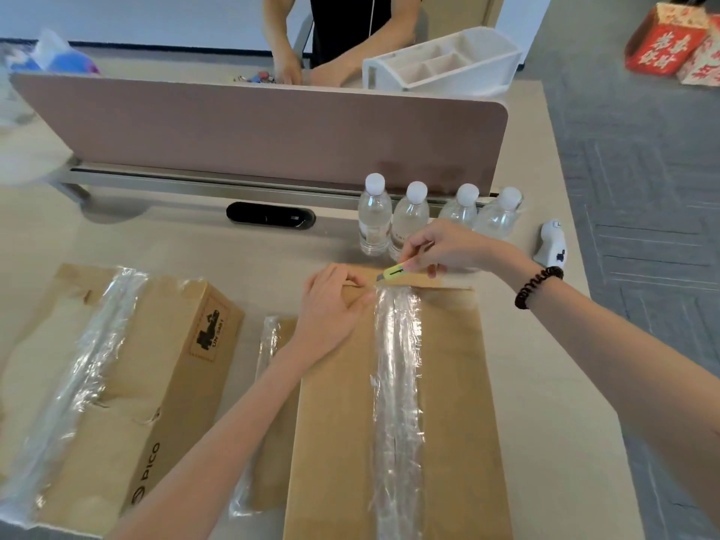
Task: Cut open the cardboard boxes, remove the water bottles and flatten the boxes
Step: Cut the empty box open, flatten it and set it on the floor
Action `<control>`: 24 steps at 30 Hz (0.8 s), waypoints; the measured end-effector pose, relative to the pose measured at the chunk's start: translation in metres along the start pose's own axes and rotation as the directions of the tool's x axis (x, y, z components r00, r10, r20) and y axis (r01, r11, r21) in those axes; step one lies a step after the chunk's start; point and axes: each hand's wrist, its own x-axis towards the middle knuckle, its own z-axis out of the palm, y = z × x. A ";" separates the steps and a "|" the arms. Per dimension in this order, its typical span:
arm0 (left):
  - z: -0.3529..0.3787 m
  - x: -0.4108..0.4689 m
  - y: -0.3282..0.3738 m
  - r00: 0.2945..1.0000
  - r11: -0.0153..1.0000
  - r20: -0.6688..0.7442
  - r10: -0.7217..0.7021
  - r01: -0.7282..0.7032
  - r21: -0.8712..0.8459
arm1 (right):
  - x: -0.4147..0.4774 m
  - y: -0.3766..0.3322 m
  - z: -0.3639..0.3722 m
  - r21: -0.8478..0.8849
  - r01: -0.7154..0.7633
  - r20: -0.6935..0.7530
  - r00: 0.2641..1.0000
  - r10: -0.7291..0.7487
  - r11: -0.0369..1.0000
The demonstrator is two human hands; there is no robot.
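The near end of the cardboard box [452,403] under the hands is running off the bottom edge of the view, so its full length is not showing. The right hand [452,247] is covering the rear of the utility knife [395,271]; only the yellow-green front part is showing, and the blade is too small to make out. The four water bottles [413,216] are standing upright in a row on the desk [175,235] just beyond the box, the lower parts of the right two hidden behind the right hand. A thin cardboard piece [272,403] is lying between the two boxes, partly under the left forearm. A second person [350,33] beyond the divider panel [253,130] is cut off at the top.

The box is lying flat with its long axis running away from the wearer, a strip of clear tape [397,383] following that axis down its middle. The knife is pointing down and to the left, its tip at the far end of the tape. The second box [156,364] — marked PICO — is lying to the left, its taped long axis leaning to the right as it runs away.

The right hand's fingers are curling closed around the knife, pinching it near the front. The left hand [331,305] is resting palm-down on the box top just left of the tape — fingers extended and close together, holding nothing. A dark bead bracelet [537,286] is sitting on the right wrist.
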 end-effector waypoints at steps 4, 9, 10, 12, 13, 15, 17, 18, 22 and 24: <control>-0.004 0.001 0.004 0.995 0.996 0.051 -0.083 0.085 -0.026 | 0.005 -0.002 0.000 -0.022 -0.003 0.033 0.999 0.003 1.000; -0.005 0.003 0.007 0.990 0.991 0.073 -0.124 0.127 -0.047 | 0.009 -0.004 0.000 -0.064 -0.004 0.065 0.998 0.009 0.998; -0.005 0.004 0.007 0.989 0.990 0.070 -0.127 0.130 -0.046 | 0.009 -0.004 -0.001 -0.068 -0.003 0.068 0.998 0.008 0.998; -0.003 0.003 0.008 0.991 0.991 0.056 -0.126 0.128 -0.039 | 0.008 -0.006 -0.001 -0.073 0.004 0.071 0.998 0.002 0.997; -0.002 0.002 0.008 0.992 0.992 0.041 -0.118 0.119 -0.028 | 0.008 -0.007 -0.002 -0.080 0.007 0.069 0.998 -0.001 0.997; 0.001 0.000 0.008 0.996 0.996 0.002 -0.090 0.090 0.016 | 0.009 -0.010 -0.002 -0.103 0.007 0.069 0.998 0.000 0.995; 0.003 -0.001 0.009 0.997 0.995 -0.015 -0.073 0.074 0.060 | 0.012 -0.012 0.000 -0.120 0.012 0.065 0.998 -0.005 0.993; 0.004 -0.001 0.009 0.997 0.995 -0.015 -0.074 0.075 0.071 | 0.013 -0.013 0.001 -0.129 0.021 0.064 0.998 -0.013 0.991; 0.003 -0.002 0.010 0.998 0.994 -0.008 -0.069 0.070 0.083 | 0.016 -0.013 0.000 -0.156 0.031 0.086 0.996 -0.018 0.987; 0.002 -0.003 0.010 0.998 0.994 -0.009 -0.063 0.063 0.089 | 0.016 -0.012 -0.002 -0.139 0.039 0.101 0.995 -0.025 0.989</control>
